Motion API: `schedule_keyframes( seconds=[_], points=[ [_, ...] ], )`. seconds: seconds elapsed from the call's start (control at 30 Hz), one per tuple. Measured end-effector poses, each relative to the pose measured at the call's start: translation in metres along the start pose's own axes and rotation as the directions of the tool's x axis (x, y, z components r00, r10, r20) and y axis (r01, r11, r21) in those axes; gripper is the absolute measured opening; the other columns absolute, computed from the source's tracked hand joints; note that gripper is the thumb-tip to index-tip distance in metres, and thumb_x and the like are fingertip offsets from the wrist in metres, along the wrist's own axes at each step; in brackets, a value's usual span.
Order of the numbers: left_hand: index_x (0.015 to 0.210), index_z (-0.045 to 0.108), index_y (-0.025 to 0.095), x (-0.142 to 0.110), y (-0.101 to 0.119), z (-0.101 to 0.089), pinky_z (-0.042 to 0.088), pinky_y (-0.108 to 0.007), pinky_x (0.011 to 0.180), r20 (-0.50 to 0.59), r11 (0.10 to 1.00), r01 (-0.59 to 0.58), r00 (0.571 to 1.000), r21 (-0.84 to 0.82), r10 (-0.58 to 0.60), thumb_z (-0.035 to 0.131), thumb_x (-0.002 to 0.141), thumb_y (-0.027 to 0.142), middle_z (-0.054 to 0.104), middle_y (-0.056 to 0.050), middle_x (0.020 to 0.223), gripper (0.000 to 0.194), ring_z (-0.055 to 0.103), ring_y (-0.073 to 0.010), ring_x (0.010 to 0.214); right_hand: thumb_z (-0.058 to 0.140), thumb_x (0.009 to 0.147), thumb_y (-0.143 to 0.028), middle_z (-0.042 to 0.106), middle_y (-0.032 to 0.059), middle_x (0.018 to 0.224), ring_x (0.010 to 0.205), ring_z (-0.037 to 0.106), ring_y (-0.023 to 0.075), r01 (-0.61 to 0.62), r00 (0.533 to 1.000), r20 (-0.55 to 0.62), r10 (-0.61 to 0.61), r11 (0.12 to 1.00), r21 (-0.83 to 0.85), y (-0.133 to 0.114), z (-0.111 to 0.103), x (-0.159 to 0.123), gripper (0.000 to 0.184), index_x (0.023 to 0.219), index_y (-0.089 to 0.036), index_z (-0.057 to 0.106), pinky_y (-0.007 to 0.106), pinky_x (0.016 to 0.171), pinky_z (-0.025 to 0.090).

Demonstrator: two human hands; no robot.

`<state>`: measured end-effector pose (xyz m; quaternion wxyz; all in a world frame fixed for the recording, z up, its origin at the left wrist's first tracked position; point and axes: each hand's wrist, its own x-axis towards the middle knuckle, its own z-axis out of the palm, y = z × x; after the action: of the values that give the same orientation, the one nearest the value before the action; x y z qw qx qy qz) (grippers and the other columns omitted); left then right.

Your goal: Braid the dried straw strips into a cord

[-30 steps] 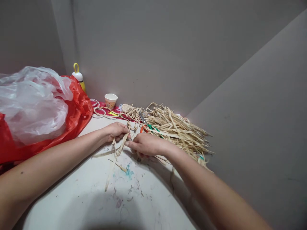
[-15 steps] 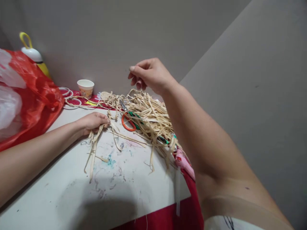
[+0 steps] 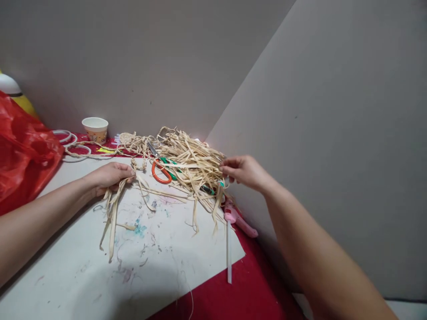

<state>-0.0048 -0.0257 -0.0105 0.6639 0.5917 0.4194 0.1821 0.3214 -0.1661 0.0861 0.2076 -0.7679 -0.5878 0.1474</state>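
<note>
My left hand point(image 3: 115, 178) rests above the white board with its fingers pinched on a bundle of pale raffia strands point(image 3: 113, 222). Loose ends hang down toward me, and a short braided piece point(image 3: 134, 164) rises past the fingertips. At the right end of a large raffia pile point(image 3: 190, 155) is my right hand point(image 3: 242, 171), thumb and fingers curled close together. Whether a strand lies between those fingertips is too small to make out. Scissors point(image 3: 162, 172) with orange and green handles lie against the pile's left side.
A pink glue gun point(image 3: 240, 220) with a clear glue stick point(image 3: 229, 253) lies at the board's right edge, on red cloth point(image 3: 260, 284). Behind stand a paper cup point(image 3: 95, 131) and white rings point(image 3: 78, 153). A red plastic bag point(image 3: 26, 155) is at left; grey walls point(image 3: 316, 111) close the corner.
My right hand has come down from above the pile to its right end. My left hand keeps its hold on the raffia strands. The view has shifted to the right.
</note>
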Motion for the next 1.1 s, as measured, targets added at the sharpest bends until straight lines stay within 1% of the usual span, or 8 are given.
schedule_keyframes(
  seconds=[0.1,0.23,0.37,0.47,0.67,0.87,1.0,1.1],
  points=[
    [0.058,0.054,0.017,0.001,-0.002,-0.001,0.015,-0.019,0.035,0.001,1.000,0.003,1.000,0.016,-0.003,0.067,0.065,0.035,0.049,0.004,0.049,0.024,0.028,-0.0029,0.035,0.055,0.075,-0.030,0.060,0.0007,0.057,0.050,0.053,0.0114,0.001,0.994,-0.106,-0.006,0.999,-0.047,0.026,0.021,0.013,0.021,0.079,-0.013,0.066,0.022,0.048,0.038],
    [0.059,0.053,0.016,0.000,-0.001,-0.001,0.015,-0.019,0.035,0.001,0.999,-0.022,1.000,0.033,0.022,0.067,0.065,0.038,0.050,0.004,0.049,0.027,0.027,-0.0024,0.034,0.056,0.076,-0.035,0.068,0.0063,0.080,0.069,0.059,0.0159,0.066,0.968,-0.235,-0.093,0.990,-0.124,0.023,0.040,0.040,0.027,0.089,-0.014,0.068,0.025,0.062,0.043],
    [0.059,0.051,0.015,-0.005,0.002,0.001,0.014,-0.019,0.034,-0.010,0.999,-0.012,1.000,0.038,0.012,0.067,0.064,0.043,0.046,0.006,0.044,0.032,0.026,-0.0022,0.032,0.059,0.075,-0.037,0.068,0.0085,0.101,0.087,0.060,0.0200,0.099,0.961,-0.202,-0.188,0.919,-0.381,-0.001,0.050,0.058,0.034,0.104,-0.020,0.066,0.026,0.069,0.041],
    [0.059,0.051,0.015,-0.007,0.002,0.002,0.014,-0.018,0.034,-0.025,0.999,-0.022,0.999,0.029,0.023,0.067,0.063,0.043,0.047,0.006,0.045,0.033,0.025,-0.0013,0.031,0.059,0.074,-0.030,0.070,0.0085,0.089,0.080,0.060,0.0194,0.049,0.980,-0.152,-0.131,0.892,-0.448,-0.010,0.052,0.066,0.022,0.090,-0.019,0.070,0.025,0.065,0.039],
    [0.060,0.052,0.014,-0.008,0.002,0.003,0.013,-0.017,0.033,-0.019,1.000,-0.025,1.000,0.011,0.025,0.067,0.063,0.041,0.047,0.006,0.046,0.031,0.025,-0.0008,0.031,0.055,0.075,-0.029,0.069,0.0067,0.081,0.070,0.058,0.0147,0.117,0.948,-0.293,-0.125,0.992,-0.042,-0.017,0.023,0.068,0.025,0.087,-0.014,0.071,0.023,0.063,0.041],
    [0.059,0.050,0.015,-0.010,0.003,0.003,0.013,-0.018,0.034,-0.011,1.000,-0.025,1.000,0.011,0.025,0.065,0.066,0.038,0.045,0.006,0.044,0.029,0.025,-0.0015,0.031,0.055,0.071,-0.031,0.059,0.0004,0.060,0.050,0.047,0.0102,0.340,0.830,-0.536,-0.155,0.902,0.266,-0.039,-0.001,0.045,0.029,0.087,-0.013,0.070,0.022,0.050,0.038],
    [0.058,0.051,0.015,-0.008,0.001,0.001,0.013,-0.018,0.035,0.013,0.998,-0.037,0.999,0.041,0.036,0.065,0.066,0.039,0.045,0.006,0.046,0.028,0.026,-0.0020,0.034,0.051,0.068,-0.021,0.065,0.0029,0.068,0.056,0.055,0.0110,0.242,0.951,-0.248,-0.187,0.945,0.218,-0.028,0.012,0.035,0.026,0.084,-0.012,0.070,0.022,0.056,0.043],
    [0.059,0.052,0.015,-0.006,0.001,0.001,0.014,-0.018,0.035,0.006,0.998,-0.028,1.000,0.048,0.027,0.065,0.065,0.036,0.046,0.005,0.047,0.026,0.027,-0.0024,0.035,0.048,0.067,-0.014,0.067,0.0045,0.071,0.055,0.058,0.0116,0.073,0.996,-0.063,-0.065,0.989,0.127,-0.008,0.020,0.033,0.033,0.091,-0.011,0.070,0.022,0.054,0.044]
  ],
)
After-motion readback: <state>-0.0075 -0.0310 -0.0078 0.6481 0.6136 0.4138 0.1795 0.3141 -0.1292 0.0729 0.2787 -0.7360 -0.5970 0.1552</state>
